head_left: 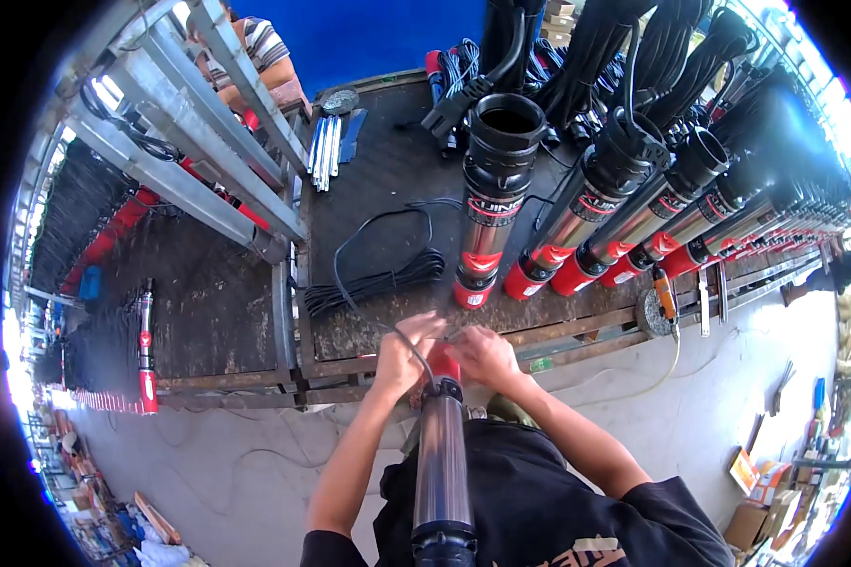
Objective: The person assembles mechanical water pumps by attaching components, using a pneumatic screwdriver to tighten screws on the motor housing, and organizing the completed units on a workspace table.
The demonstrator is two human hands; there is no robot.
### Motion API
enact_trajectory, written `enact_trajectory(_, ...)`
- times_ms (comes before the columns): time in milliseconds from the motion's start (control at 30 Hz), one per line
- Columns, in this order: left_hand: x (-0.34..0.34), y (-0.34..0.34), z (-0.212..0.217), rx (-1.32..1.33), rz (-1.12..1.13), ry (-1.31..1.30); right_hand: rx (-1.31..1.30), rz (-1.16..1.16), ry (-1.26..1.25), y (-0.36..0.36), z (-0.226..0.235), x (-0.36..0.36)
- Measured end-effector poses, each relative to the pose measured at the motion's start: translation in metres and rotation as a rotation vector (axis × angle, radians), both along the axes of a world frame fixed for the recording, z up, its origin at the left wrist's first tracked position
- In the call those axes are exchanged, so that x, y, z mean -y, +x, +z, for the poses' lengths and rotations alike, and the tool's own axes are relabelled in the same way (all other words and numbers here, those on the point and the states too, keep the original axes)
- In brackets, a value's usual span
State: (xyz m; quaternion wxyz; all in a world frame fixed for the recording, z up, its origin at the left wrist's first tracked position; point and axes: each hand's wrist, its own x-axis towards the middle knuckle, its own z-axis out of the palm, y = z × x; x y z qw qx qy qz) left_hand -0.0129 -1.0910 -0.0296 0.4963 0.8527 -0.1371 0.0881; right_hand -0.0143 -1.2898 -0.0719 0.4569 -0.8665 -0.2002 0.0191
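A long steel submersible pump [442, 454] with a red end and black collars lies along my body, its red end against the bench's front edge. My left hand [407, 354] is beside that red end, its fingertips blurred over the top. From the other side my right hand [484, 354] reaches the same end with curled fingers; what they pinch is too small to make out. A black cable [388, 328] runs from the pump past my left hand to a coiled bundle [378, 283] on the bench [369, 213].
Several similar pumps [491, 208] stand upright in a row to the right, with bundled black cables behind. A metal frame [246, 123] rises at the left. Metal strips [325, 151] lie at the back. An orange-handled tool [666, 295] hangs at the bench edge. Another person [265, 52] is beyond the frame.
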Motion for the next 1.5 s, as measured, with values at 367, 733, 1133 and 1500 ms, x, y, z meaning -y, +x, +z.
enact_trajectory(367, -0.037, 0.013, 0.058, -0.009, 0.157, 0.595, -0.287, 0.512, -0.071, -0.015, 0.055, -0.030)
enact_trajectory(733, -0.031, -0.056, 0.017, -0.139, 0.057, 0.692, -0.784, 0.198, 0.639, 0.051, 0.144, -0.035)
enact_trajectory(1133, -0.026, -0.102, 0.030, -0.260, -0.140, 0.096, -0.214, 0.548, 0.130, -0.022, 0.044, 0.051)
enact_trajectory(1500, -0.015, -0.104, 0.022, -0.368, -0.154, 0.060, -0.199, 0.612, 0.157, -0.006, 0.050, 0.055)
